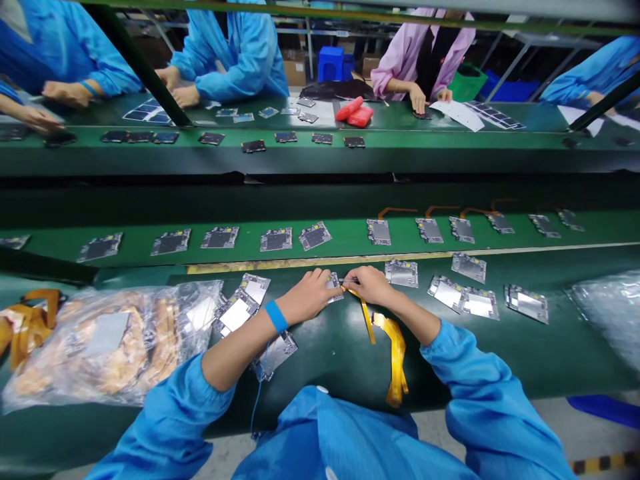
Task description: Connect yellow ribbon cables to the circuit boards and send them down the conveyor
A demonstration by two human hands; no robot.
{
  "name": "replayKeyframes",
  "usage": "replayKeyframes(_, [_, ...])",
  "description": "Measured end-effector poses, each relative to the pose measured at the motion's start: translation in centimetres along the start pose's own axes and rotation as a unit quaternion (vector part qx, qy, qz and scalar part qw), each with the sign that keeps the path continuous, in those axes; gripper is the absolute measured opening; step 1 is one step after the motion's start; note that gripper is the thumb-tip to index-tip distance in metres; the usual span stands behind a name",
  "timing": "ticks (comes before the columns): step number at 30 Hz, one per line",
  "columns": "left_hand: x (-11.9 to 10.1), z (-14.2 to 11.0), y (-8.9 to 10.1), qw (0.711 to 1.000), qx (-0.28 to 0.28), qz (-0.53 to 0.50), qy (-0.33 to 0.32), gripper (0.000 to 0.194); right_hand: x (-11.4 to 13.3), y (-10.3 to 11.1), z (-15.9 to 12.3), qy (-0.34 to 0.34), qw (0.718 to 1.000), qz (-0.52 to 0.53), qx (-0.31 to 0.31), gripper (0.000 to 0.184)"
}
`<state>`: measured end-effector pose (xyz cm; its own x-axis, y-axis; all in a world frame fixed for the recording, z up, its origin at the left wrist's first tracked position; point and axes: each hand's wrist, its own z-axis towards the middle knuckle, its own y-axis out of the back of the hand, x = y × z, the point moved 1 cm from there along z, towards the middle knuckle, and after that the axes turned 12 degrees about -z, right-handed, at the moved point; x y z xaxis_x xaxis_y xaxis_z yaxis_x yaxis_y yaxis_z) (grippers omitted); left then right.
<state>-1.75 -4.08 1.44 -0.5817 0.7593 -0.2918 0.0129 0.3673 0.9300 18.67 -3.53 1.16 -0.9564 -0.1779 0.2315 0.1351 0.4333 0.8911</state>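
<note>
Near the middle of the green bench, my left hand [311, 295] has its fingers closed on a small circuit board [334, 293]. Opposite it, my right hand [371, 285] pinches at the board's right edge, where the end of an orange flex cable [367, 317] meets the fingers. The cable's strip trails down toward me. Whether its end is joined to the board is too small to tell. A folded bundle of flex cables [397, 357] lies below my right wrist. Loose boards [240, 310] are piled by my left forearm, which wears a blue wrist strap [277, 316].
A clear bag of flex cables [117, 340] lies at left. More boards [470, 267] sit at right near bubble wrap [610, 313]. Along the green conveyor [345, 243] boards stand in a row, several with cables. Co-workers [240, 53] handle boards across the line.
</note>
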Motion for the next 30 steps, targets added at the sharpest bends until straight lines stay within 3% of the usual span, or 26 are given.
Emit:
replayKeyframes(10, [-0.5, 0.3, 0.2, 1.0, -0.002, 0.003, 0.005, 0.044, -0.7, -0.2, -0.8, 0.089, 0.994, -0.031, -0.06, 0.034])
replayKeyframes(16, [-0.5, 0.3, 0.3, 1.0, 0.0, -0.015, 0.012, 0.043, -0.3, -0.4, 0.0, 0.088, 0.995, -0.013, -0.043, 0.015])
replayKeyframes(24, [-0.7, 0.2, 0.8, 0.999, 0.008, -0.032, 0.023, 0.047, -0.1, 0.0, 0.2, 0.09, 0.994, -0.05, -0.025, 0.016])
replayKeyframes(27, [-0.4, 0.1, 0.5, 0.999, -0.009, -0.037, 0.039, 0.049, -1.3, -0.3, -0.3, 0.075, 0.994, 0.006, -0.075, 0.018])
replayKeyframes(30, [-0.1, 0.6, 0.9, 0.994, -0.048, -0.072, 0.06, 0.048, -3.6, -0.6, -1.6, 0.039, 0.978, 0.106, -0.178, 0.024])
